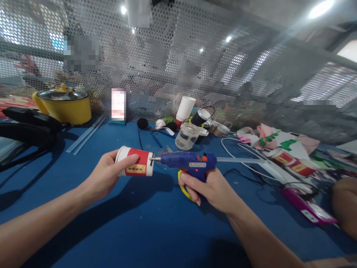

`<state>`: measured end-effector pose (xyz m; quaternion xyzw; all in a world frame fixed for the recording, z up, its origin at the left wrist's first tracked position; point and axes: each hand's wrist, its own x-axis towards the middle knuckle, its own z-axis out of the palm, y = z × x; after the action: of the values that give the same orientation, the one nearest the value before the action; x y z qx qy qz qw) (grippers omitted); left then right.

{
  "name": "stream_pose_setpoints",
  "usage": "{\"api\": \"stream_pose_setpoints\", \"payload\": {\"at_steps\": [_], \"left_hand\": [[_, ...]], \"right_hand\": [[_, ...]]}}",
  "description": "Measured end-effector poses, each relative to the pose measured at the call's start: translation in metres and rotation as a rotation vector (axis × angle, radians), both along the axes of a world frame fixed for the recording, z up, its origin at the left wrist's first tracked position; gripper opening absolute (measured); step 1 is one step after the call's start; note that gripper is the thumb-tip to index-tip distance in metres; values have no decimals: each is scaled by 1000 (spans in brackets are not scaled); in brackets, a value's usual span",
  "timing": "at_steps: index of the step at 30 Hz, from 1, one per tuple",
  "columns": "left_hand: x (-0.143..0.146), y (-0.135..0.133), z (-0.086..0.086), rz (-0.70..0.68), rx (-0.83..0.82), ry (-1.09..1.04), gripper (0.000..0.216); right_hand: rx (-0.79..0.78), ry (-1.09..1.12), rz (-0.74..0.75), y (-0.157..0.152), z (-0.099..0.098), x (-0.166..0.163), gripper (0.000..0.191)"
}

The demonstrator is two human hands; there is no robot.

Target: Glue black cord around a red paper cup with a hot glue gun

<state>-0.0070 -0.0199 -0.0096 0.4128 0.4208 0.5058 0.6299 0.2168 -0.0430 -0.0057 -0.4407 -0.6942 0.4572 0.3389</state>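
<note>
My left hand (pixel 107 169) is closed round a paper cup (pixel 139 163), white with a red band and a yellow label, held on its side above the blue table. Near the cup's right end is a short black strip. A blue glue gun (pixel 186 162) is gripped in my right hand (pixel 203 186), its metal nozzle at that black strip; whether the two touch I cannot tell. A translucent glue stick (pixel 240 160) sticks out of the gun's back. Its yellow trigger (pixel 184 186) lies under my fingers, and a small red light glows on its side.
Behind my hands stand a clear plastic jar (pixel 187 137), stacked white cups (pixel 186 107) and a lit phone (pixel 118 104). Loose glue sticks (pixel 86 134) and a yellow pot (pixel 68 109) are left. Right are a white power strip (pixel 275 172), cables, red-banded cups (pixel 301 168) and felt scraps (pixel 287 139).
</note>
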Motion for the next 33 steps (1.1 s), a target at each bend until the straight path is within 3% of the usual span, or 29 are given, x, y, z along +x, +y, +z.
{"api": "stream_pose_setpoints", "payload": {"at_steps": [5,11,17,33], "left_hand": [[-3,4,-4,-28,16,-29,9],[-4,3,-2,-12,13,-21,10],[-2,0,-1,59,34,54,11],[-3,0,-6,106,109,163,13]], "right_hand": [[-87,-32,39,-1,0,0,21],[42,-3,-3,0,0,1,23],[27,-116,-97,-5,4,0,23],[36,-191,-159,-6,1,-4,26]]}}
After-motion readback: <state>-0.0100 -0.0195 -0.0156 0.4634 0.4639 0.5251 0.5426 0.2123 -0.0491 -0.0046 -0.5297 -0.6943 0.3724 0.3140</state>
